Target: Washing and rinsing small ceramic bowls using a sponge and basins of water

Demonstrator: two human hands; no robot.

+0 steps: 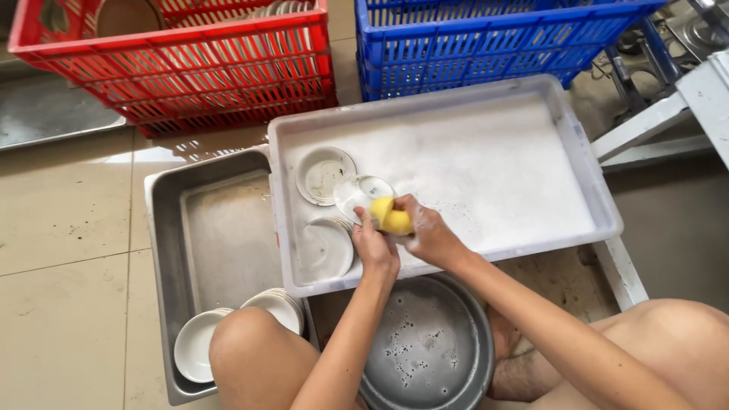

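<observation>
My left hand (375,249) grips the edge of a small white plate (357,194) held tilted over a white plastic tub (607,220) of soapy water. My right hand (427,230) presses a yellow sponge (391,217) against that plate. Two more small white dishes lie in the tub: one (324,174) just behind the held plate, one (324,249) in the front left corner, partly under foam.
A steel tray (163,250) left of the tub holds stacked white bowls (199,343) at its near end. A round metal basin (429,345) sits between my knees. A red crate (182,64) and a blue crate (486,42) stand behind on the tiled floor.
</observation>
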